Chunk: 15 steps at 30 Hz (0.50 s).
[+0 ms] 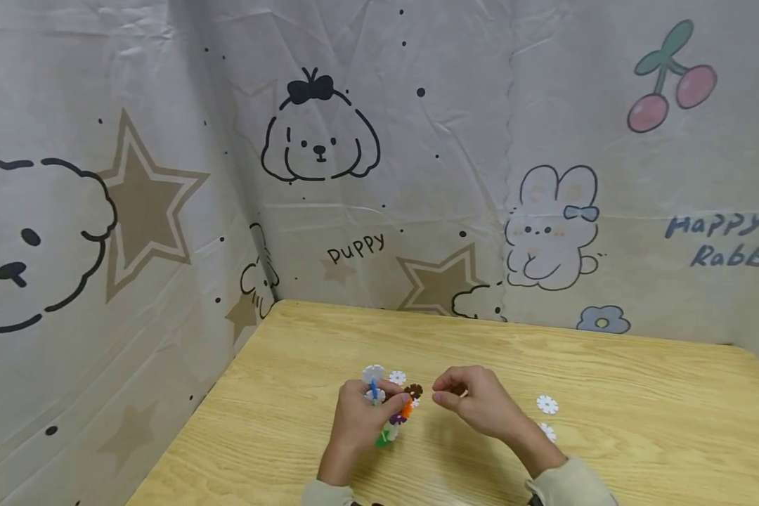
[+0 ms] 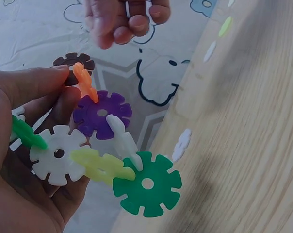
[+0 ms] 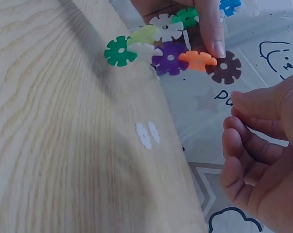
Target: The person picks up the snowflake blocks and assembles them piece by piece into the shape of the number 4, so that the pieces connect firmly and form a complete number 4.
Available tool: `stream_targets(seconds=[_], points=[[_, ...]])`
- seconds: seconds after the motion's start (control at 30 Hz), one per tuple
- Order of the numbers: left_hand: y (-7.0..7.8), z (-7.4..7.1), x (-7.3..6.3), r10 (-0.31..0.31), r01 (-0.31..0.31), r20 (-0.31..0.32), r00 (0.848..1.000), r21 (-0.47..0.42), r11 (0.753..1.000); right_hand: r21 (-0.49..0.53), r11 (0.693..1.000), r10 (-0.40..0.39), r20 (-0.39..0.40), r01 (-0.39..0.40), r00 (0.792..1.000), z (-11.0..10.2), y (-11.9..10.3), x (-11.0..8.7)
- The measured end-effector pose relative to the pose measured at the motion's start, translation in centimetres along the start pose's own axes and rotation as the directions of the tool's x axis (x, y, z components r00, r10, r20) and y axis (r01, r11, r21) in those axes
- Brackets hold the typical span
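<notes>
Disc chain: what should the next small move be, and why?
Probably the right hand should pick up a loose white disc from the table: it appears to hold nothing, while the left hand holds the chain.

A pale wooden table with white discs on it.
The top shows fine, wavy grain, and its far right corner is rounded. Two of these discs lie toward the right side, one near the other. Closer to the middle lie two other discs, just beside each other. A yellowish disc lies near a white one.
</notes>
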<state>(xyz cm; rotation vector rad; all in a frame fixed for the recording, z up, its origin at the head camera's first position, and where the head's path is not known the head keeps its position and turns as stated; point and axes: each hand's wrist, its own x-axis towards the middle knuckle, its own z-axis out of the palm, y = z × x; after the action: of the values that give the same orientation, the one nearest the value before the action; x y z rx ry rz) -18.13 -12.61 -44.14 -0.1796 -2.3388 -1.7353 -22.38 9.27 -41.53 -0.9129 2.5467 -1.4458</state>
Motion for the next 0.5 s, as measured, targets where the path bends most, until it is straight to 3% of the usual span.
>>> stream_targets(seconds=[0.2, 0.5], points=[[-0.1, -1.1, 0.1, -0.023, 0.024, -0.03, 0.999, 0.014, 1.0, -0.001, 1.0, 0.024, -0.042, -0.024, 0.999, 1.1, 0.7, 0.9], [-0.1, -2.4, -0.2, -0.106, 0.107, -0.064, 0.992, 0.011, 0.994, -0.029, 0.996, 0.082, -0.071, -0.085, 0.994, 2.9, 1.6, 2.0]])
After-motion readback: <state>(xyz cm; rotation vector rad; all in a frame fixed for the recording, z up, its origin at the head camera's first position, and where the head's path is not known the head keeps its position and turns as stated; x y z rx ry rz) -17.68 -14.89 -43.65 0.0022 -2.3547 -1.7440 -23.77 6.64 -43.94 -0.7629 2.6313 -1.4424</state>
